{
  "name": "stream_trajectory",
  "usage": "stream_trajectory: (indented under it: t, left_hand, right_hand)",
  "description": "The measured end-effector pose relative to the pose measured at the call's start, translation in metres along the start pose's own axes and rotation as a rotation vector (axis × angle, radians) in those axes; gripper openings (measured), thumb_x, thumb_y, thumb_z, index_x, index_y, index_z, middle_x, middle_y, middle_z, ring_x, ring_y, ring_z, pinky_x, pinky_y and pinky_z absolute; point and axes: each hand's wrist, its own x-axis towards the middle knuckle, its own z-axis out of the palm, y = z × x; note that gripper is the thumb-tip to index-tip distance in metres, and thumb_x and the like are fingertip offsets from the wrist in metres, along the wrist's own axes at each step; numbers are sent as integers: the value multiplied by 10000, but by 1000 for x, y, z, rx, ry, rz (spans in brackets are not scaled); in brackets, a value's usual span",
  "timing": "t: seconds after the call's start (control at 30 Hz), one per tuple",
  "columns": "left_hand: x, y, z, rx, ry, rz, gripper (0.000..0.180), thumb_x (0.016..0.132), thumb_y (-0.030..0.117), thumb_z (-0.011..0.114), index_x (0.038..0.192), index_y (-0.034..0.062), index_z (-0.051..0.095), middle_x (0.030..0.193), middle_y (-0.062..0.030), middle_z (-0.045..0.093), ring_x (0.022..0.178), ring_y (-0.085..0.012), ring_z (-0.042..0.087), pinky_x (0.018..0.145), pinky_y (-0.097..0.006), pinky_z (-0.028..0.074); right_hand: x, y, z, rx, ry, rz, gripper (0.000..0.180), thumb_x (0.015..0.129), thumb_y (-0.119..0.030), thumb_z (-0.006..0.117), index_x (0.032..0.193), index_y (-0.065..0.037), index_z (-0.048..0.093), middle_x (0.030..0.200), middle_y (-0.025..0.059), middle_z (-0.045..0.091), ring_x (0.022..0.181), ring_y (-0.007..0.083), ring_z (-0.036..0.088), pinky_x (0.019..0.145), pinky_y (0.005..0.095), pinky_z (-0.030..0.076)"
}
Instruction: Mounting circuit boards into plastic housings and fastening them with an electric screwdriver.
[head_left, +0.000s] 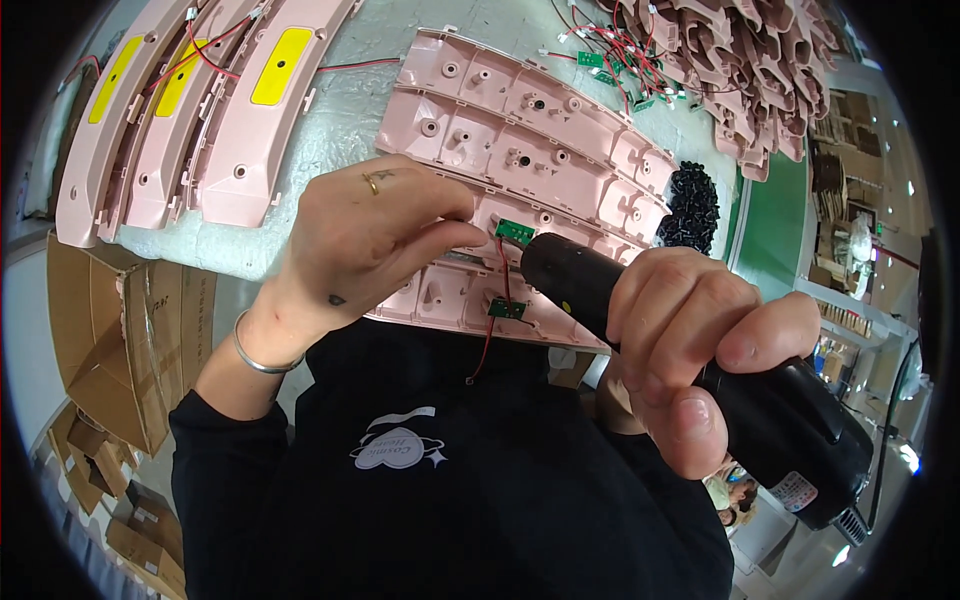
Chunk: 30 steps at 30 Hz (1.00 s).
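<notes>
My right hand (690,350) is wrapped round a black electric screwdriver (570,275), its front end pointing left at a small green circuit board (515,232). That board sits in a pink curved plastic shell (560,222); whether the tool touches it I cannot tell. Just left of the board, my left hand (385,235) is closed with thumb and forefinger near each other, over the shell. Anything between those fingertips is too small to make out. A second green board (508,308) lies in the nearest shell, joined to red wires.
More pink shells (460,75) lie side by side beyond. Pink covers with yellow labels (280,65) stand at left. Black screws (690,205) are heaped at right, near wired green boards (605,70) and a pile of pink parts (750,80). Cardboard boxes (130,340) stand at lower left.
</notes>
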Motion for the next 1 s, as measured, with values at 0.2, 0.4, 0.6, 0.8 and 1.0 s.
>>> stream_trajectory:
  t: [0.2,0.4,0.6,0.8,1.0]
  left_hand:
    - [-1,-7,7,-64,36,83,187,673,9,774,829,10,671,757,-95,659,697,-243,638,613,-311,512]
    - [-3,-10,8,-70,72,68,191,673,-1,761,846,15,682,793,-92,669,753,-254,646,664,-321,523]
    - [0,-8,9,-118,33,35,166,725,-27,703,877,30,667,833,-77,673,769,-256,639,657,-320,517]
    - [4,-3,8,-264,35,-83,162,762,-14,713,917,14,676,812,-76,680,689,-164,638,598,-252,500]
    - [13,27,18,-1066,-66,-682,134,798,-39,694,918,-52,633,874,-120,668,794,-162,654,743,-261,541]
  right_hand:
    - [6,4,3,-9,-97,11,293,762,-64,622,929,-103,384,636,-10,519,447,110,485,434,257,403]
    - [19,-1,5,-62,-237,54,306,773,-36,654,907,-96,386,618,-2,531,446,117,505,442,260,429]
    - [21,0,3,-64,-303,63,291,777,-35,649,909,-93,396,617,1,531,443,123,508,443,271,434]
    - [17,-6,-11,28,-169,-95,342,778,-108,733,951,-99,439,673,-14,572,490,87,525,441,223,423]
    - [11,-43,-1,343,266,-524,270,707,-59,737,860,-84,516,577,-28,608,493,53,577,520,172,529]
